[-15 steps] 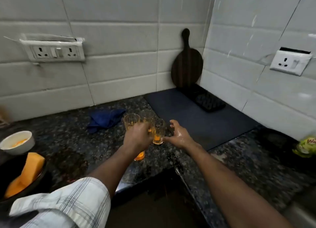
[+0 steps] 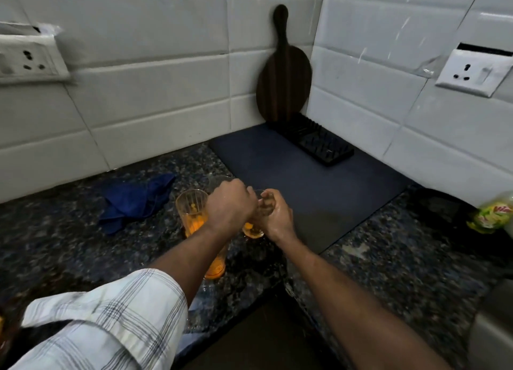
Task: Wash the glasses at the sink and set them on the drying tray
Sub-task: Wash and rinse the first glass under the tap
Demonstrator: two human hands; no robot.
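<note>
On the granite table (image 2: 83,245), the left hand (image 2: 230,206) has its grip closed over the rims of tall glasses (image 2: 191,214) streaked with orange residue. The right hand (image 2: 277,217), wet, clasps a short glass (image 2: 254,229). Rigid, fragile, likely slick: better held around the walls. Beyond lies the drying tray (image 2: 305,181).

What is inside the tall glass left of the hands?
The tall glass holds orange residue clinging to its walls and pooling low. Its base is hidden behind the left hand and forearm.
</note>
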